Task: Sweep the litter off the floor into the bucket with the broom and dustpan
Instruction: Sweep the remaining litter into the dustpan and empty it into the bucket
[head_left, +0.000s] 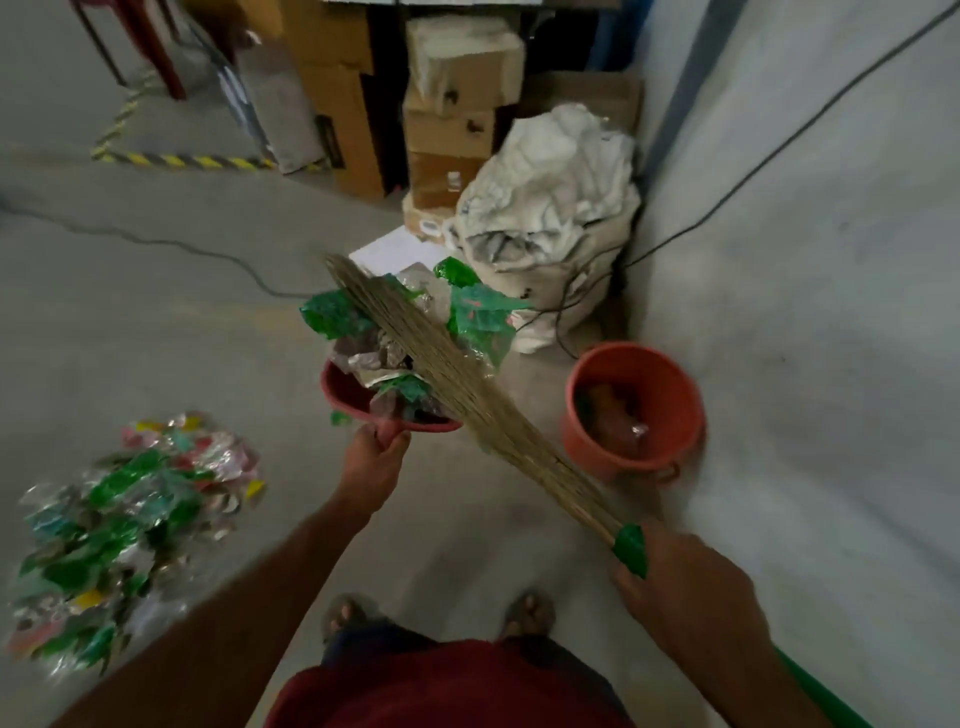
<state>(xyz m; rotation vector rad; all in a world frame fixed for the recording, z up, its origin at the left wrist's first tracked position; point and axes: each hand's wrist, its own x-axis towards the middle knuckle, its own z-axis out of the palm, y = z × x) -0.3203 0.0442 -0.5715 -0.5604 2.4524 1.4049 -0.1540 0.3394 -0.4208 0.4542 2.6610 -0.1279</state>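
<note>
Head view is showing your left hand (376, 452) gripping the red dustpan (353, 397) by its handle, heaped with litter (470, 317), left of the orange bucket (636, 410). Your right hand (685, 587) is clasping the broom (467, 384), bristles lying across the load.

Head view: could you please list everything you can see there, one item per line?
dustpan: one, red, held above floor, heaped with wrappers
broom: one, straw with green handle, bristles lying over the dustpan load
bucket: one, orange, on floor by right wall
litter pile: one, green and mixed colours, floor at left
sack: one, white, in corner
boxes: several, brown, stacked at back
cable: one, dark, across floor
left hand: grips dustpan handle
right hand: grips broom handle
</note>
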